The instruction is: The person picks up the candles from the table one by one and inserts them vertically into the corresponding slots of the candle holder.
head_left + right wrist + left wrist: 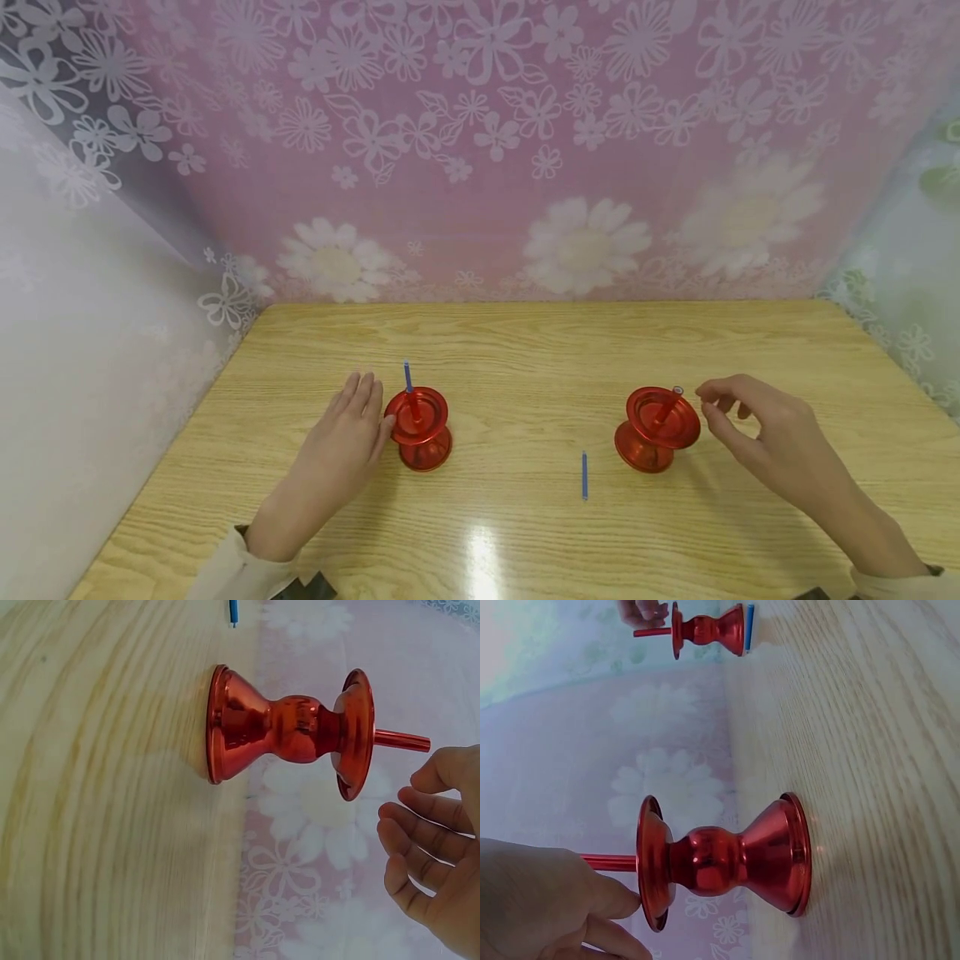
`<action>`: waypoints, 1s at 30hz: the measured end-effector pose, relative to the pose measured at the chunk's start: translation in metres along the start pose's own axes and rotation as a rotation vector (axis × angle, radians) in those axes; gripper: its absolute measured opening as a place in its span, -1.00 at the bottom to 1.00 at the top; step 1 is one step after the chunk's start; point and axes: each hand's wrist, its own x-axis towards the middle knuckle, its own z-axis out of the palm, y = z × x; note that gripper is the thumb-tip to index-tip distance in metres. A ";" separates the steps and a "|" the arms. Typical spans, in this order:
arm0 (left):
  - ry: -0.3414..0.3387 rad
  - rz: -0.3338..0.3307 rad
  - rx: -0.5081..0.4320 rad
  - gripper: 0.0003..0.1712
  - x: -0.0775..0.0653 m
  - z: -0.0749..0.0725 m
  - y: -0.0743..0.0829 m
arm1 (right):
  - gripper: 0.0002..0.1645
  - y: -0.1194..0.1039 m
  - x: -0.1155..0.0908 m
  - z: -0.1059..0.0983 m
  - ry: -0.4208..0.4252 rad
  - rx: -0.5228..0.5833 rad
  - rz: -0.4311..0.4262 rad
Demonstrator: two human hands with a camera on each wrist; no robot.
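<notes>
Two red metal candle holders stand upright on the wooden table. In the left one (425,452), a thin blue candle (407,377) sticks up from the tube. My left hand (341,442) is beside that holder with fingers straight, its thumb at the dish rim; the left wrist view hides the blue candle behind the hand. The right holder (300,727) has a bare red tube (403,740). Close to the tube's top, my right hand (772,425) hovers with fingers loosely bent, holding nothing. Another thin blue candle (585,476) lies on the table, left of the right holder.
The light wood table (517,350) reaches back to a pink flowered curtain (465,192). White, patterned sheets (90,333) flank both sides. A bright reflection shows on the tabletop near the front.
</notes>
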 end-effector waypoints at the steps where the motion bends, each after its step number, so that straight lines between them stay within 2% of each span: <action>1: 0.005 0.001 0.014 -0.45 -0.001 -0.001 0.001 | -0.66 0.001 0.000 0.000 -0.002 -0.003 0.003; 7: 0.011 -0.012 0.062 -0.55 -0.006 -0.005 0.009 | -0.72 0.006 -0.001 0.003 -0.017 -0.038 0.008; 12: -0.024 -0.048 0.013 -0.74 -0.011 -0.010 0.014 | -0.62 0.009 -0.002 0.005 -0.035 -0.072 0.028; 18: -0.159 -0.093 -0.059 -0.55 -0.017 -0.016 0.022 | -0.57 0.009 0.000 0.007 -0.065 -0.092 0.047; 21: -0.179 -0.085 -0.073 -0.52 -0.019 -0.017 0.026 | -0.58 0.009 0.001 0.008 -0.083 -0.098 0.059; 27: -0.173 -0.036 -0.066 -0.53 -0.023 -0.013 0.032 | -0.65 0.008 0.004 0.008 -0.134 -0.127 0.115; 30: -0.212 -0.020 -0.068 -0.54 -0.024 -0.010 0.035 | -0.65 0.010 0.004 0.009 -0.167 -0.132 0.131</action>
